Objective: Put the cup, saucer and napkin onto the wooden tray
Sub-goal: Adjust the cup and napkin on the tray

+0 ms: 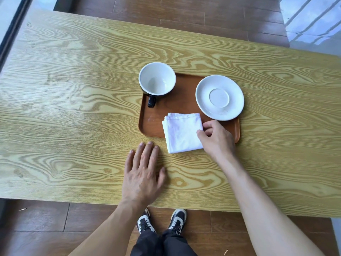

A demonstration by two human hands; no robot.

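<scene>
A brown wooden tray [177, 106] lies on the table. An empty cup [157, 80], white inside and black outside, stands on the tray's far left corner with its handle toward me. A white saucer [219, 97] rests on the far right part, overhanging the rim. A folded white napkin [181, 132] lies across the tray's near edge, its near corner hanging over onto the table. My right hand [216, 138] pinches the napkin's right edge between thumb and fingers. My left hand [144, 172] lies flat on the table, fingers apart, near the tray's front left corner.
The light wood-grain table [73, 108] stretches wide to the left and right of the tray. Its near edge runs just above my shoes [162, 219]. Dark wooden floor shows beyond the far edge and below.
</scene>
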